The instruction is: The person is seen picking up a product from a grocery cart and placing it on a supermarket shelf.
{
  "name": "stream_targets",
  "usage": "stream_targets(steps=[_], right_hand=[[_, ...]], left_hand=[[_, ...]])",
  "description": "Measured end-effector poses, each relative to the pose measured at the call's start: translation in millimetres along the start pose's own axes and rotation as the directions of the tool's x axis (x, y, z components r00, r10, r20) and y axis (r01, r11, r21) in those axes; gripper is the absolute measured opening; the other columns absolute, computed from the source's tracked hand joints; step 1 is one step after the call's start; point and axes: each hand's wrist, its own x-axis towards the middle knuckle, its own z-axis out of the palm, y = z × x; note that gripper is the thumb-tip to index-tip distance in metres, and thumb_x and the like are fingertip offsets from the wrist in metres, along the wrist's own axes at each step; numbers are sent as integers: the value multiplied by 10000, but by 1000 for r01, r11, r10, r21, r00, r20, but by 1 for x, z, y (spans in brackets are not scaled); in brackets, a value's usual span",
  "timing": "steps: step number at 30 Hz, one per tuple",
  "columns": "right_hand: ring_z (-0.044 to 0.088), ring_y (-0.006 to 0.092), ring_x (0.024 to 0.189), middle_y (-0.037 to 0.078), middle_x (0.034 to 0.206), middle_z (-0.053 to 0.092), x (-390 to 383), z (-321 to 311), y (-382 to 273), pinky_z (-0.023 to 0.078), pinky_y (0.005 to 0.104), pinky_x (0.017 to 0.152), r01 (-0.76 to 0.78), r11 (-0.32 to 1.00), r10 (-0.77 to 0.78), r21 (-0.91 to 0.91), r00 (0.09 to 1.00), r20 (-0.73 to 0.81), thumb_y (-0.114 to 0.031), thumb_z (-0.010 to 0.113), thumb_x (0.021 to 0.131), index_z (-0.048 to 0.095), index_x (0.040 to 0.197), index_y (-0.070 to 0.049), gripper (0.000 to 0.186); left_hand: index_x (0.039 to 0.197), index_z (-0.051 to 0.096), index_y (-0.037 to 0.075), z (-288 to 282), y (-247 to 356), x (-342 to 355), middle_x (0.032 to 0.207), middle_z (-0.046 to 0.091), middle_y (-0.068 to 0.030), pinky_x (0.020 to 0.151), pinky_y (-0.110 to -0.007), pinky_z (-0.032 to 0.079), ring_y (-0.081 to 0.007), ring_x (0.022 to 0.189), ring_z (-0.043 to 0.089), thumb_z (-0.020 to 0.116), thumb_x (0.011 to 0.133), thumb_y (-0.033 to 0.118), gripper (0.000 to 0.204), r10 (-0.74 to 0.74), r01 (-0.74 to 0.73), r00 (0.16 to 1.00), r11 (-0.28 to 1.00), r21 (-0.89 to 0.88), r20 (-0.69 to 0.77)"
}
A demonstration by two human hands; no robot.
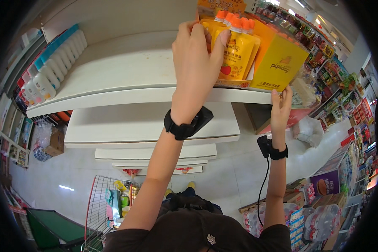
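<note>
A yellow cardboard display box (277, 69) sits at the right end of the white upper shelf (130, 69). Orange-capped, yellow spouted pouches (238, 52) stand upright in its open front. My left hand (197, 59) reaches in from the left, its fingers curled around the pouches at that side and its thumb against the front of one. The fingertips are partly hidden behind the pouches. My right hand (281, 103) holds the display box by its lower right corner, thumb on the front and fingers around the side.
White bottles (56, 69) line the shelf's left end. Lower white shelves (151, 126) step down beneath. A wire shopping cart (97, 201) with packages stands at lower left. Bottle packs (321, 222) and cartons lie on the floor at lower right. Stocked shelves (323, 50) run along the right.
</note>
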Motion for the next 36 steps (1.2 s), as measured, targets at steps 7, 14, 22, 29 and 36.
stream_targets(steps=[7,14,22,29,36], right_hand=[[435,203,1157,150,1231,470,-2,-2,-2,283,303,1003,-24,1000,25,12,1000,-10,-78,498,911,349,1262,28,396],[424,212,1178,158,1246,454,-3,1,-6,288,310,1006,-35,998,36,51,999,-10,-82,502,910,339,1272,35,414],[390,224,1223,169,1291,419,-9,-8,0,264,319,1032,-8,1000,8,-13,999,-41,-67,480,918,335,1281,43,406],[384,258,1249,178,1332,390,-10,-7,-19,294,345,1032,39,999,-39,2,994,-99,-68,491,908,309,1300,35,445],[374,267,1257,168,1349,377,-16,1,-29,286,372,1045,81,996,-84,-34,992,-97,-83,504,902,308,1306,19,461]], left_hand=[[966,505,-62,-6,6,-4,966,529,-189,741,-376,444,-317,855,547,661,792,353,477,33,-33,999,999,4,3],[1088,489,-86,-11,11,-9,1072,547,-184,843,-332,444,-266,984,557,705,754,416,639,-34,37,999,994,-104,31],[1045,477,-34,-14,8,-19,1017,507,-177,781,-387,436,-336,914,524,774,659,372,634,116,-115,993,980,-164,0],[1021,534,-40,-8,2,4,1017,558,-186,781,-364,454,-322,912,559,732,724,383,554,151,-149,989,968,204,3],[896,579,-62,2,-10,21,990,566,-204,723,-381,453,-346,840,545,695,753,413,510,200,-213,977,918,335,72]])
